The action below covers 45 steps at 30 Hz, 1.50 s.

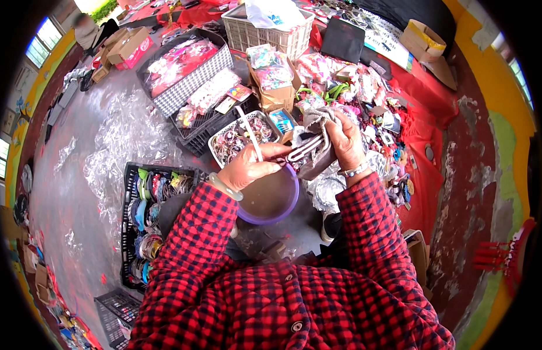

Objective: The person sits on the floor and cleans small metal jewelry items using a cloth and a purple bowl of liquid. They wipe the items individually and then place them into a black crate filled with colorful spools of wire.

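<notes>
My left hand is closed, its thumb and fingers pinching one end of a dark band with white stripes, which looks like a headband. A narrow white strip rises past the fingers of this hand; whether it belongs to the same band I cannot tell. Closed on a grey cloth, my right hand holds it bunched against the band's other part. Below both hands stands a purple basin with cloudy brownish water in it.
A black crate of headbands stands at left, beside clear plastic sheeting. Ahead are a white basket of small hair ties, a patterned bin and a cardboard box. Heaped small accessories cover red cloth at right. A person sits far left.
</notes>
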Available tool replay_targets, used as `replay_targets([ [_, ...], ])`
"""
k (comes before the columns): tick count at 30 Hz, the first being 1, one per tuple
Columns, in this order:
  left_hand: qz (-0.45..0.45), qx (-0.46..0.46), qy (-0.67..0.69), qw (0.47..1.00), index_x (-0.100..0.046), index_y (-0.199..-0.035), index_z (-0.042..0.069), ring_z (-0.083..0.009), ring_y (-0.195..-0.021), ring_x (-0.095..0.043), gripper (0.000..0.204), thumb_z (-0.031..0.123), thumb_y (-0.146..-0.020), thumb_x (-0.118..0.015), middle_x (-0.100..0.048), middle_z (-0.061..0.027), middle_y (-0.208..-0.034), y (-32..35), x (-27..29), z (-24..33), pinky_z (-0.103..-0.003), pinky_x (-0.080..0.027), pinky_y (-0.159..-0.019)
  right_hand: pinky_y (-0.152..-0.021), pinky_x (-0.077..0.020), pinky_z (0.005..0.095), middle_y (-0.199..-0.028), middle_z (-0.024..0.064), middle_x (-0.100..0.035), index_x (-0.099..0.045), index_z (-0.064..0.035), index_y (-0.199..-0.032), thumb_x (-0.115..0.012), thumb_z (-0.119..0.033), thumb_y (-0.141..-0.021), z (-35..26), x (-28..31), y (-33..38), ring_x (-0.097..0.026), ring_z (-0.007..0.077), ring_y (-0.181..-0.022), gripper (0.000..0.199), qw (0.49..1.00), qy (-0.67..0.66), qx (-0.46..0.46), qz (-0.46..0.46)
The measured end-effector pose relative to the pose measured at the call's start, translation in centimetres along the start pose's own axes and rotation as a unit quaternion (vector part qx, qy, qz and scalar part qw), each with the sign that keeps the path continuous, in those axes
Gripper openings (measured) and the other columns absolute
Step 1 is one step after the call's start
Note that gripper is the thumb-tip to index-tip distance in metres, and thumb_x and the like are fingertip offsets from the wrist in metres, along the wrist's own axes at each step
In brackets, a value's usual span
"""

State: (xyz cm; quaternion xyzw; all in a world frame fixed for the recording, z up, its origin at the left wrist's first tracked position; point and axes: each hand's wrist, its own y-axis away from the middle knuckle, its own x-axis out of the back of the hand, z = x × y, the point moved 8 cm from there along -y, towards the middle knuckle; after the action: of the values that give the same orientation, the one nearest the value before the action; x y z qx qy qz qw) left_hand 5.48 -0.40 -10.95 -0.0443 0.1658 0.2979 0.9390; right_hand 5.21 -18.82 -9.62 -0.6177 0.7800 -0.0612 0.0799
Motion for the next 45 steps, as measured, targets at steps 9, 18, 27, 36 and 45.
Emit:
replay_targets([
  [9,-0.028,-0.039,-0.203,0.978,-0.055,-0.108,-0.002,-0.0096,-0.086,-0.055,0.025,0.004,-0.084,-0.053,-0.06,-0.0038,-0.099,-1.7,0.4,-1.7,-0.025,-0.045,-0.076,-0.059,-0.0469,0.0388,-0.077,0.0118,-0.057,-0.056,-0.0085,-0.082,-0.062,-0.026,-0.074,-3.8,-5.1,2.0,-0.058,0.0332,-0.068,0.02,0.901,0.406,0.149,-0.037],
  [18,-0.023,-0.03,-0.259,0.965,-0.062,-0.095,-0.001,-0.0094,-0.075,-0.056,0.016,0.002,-0.082,-0.055,-0.061,-0.0034,-0.081,-0.9,-0.7,-0.8,-0.023,-0.045,-0.07,-0.06,-0.047,0.0349,-0.079,0.0147,-0.058,-0.058,-0.0033,-0.089,-0.062,-0.016,-0.076,-3.7,-2.5,1.5,-0.059,0.0322,-0.07,0.018,0.925,0.328,0.166,0.09],
  [27,-0.042,-0.041,-0.115,0.992,-0.06,-0.1,-0.006,-0.0134,-0.079,-0.058,0.021,0.0,-0.079,-0.058,-0.062,-0.0083,-0.085,-0.1,-0.2,0.0,-0.025,-0.046,-0.073,-0.062,-0.0416,0.0196,-0.078,-0.0004,-0.06,-0.06,-0.0004,-0.093,-0.06,-0.008,-0.081,1.4,4.4,-0.6,-0.049,0.0046,-0.07,0.015,0.981,0.039,0.052,0.185],
  [36,0.001,-0.017,0.009,1.0,-0.059,-0.098,-0.004,-0.0098,-0.078,-0.057,0.018,-0.005,-0.081,-0.054,-0.061,-0.0055,-0.083,-0.3,0.9,-1.0,-0.022,-0.046,-0.067,-0.072,-0.0425,0.0207,-0.093,0.0035,-0.058,-0.056,-0.0007,-0.102,-0.056,-0.007,-0.084,-3.3,2.9,0.6,-0.053,0.0084,-0.08,0.019,0.97,-0.1,0.13,0.182],
  [45,-0.008,-0.043,-0.176,0.983,-0.062,-0.088,-0.002,-0.0075,-0.074,-0.054,0.009,0.001,-0.082,-0.056,-0.06,-0.0013,-0.078,-0.6,-0.8,-0.2,-0.023,-0.045,-0.069,-0.068,-0.0481,0.033,-0.089,0.013,-0.057,-0.06,-0.0053,-0.095,-0.056,0.0,-0.074,-6.4,-3.8,2.5,-0.059,0.0295,-0.079,0.021,0.921,0.305,0.24,0.033],
])
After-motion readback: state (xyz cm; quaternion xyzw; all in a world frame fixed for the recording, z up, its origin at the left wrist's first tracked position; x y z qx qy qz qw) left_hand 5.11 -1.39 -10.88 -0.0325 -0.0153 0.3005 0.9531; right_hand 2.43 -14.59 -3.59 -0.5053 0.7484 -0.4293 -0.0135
